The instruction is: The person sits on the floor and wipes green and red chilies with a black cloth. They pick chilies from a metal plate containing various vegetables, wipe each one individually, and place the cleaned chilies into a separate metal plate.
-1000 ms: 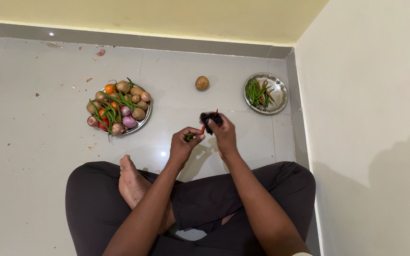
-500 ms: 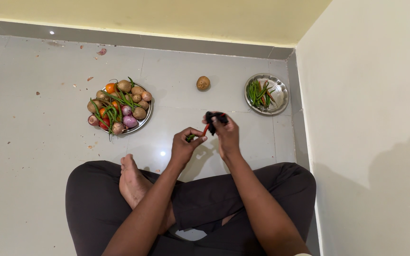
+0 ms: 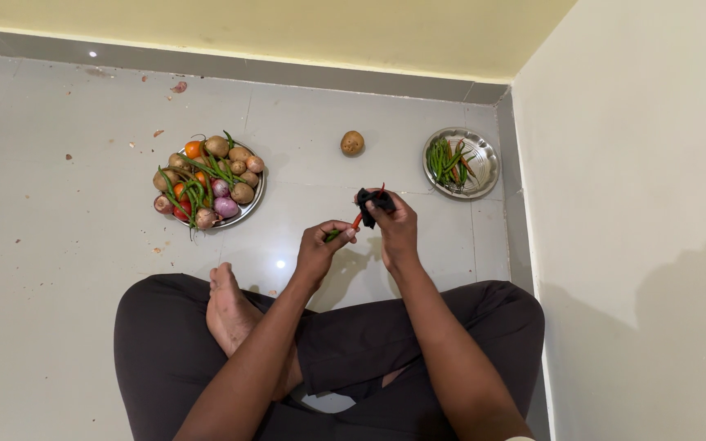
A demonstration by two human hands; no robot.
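A person sits cross-legged on a pale tiled floor (image 3: 59, 269), seen from above; dark trousers and one bare foot fill the lower middle of the frame.

Just above centre, the left hand (image 3: 318, 251) pinches the green stem end of a chilli (image 3: 345, 229) between thumb and fingers, which are closed on it. The chilli turns red as it runs up and right towards the right hand (image 3: 395, 231). That hand's fingers are curled tight around a small black tool (image 3: 373, 200) with a red tip poking out above. The tool's shape is mostly hidden by the fingers, so its kind is hard to make out, and whether it touches the chilli cannot be told.

At left of centre sits a round steel plate (image 3: 252, 207) heaped with potatoes, purple onions, tomatoes and long green chillies. A lone potato (image 3: 352, 143) lies on the floor at upper centre, well apart from both plates. At upper right, near the wall corner, a smaller fluted steel plate (image 3: 484, 160) holds green and a few red chillies. Small scraps dot the floor at upper left.
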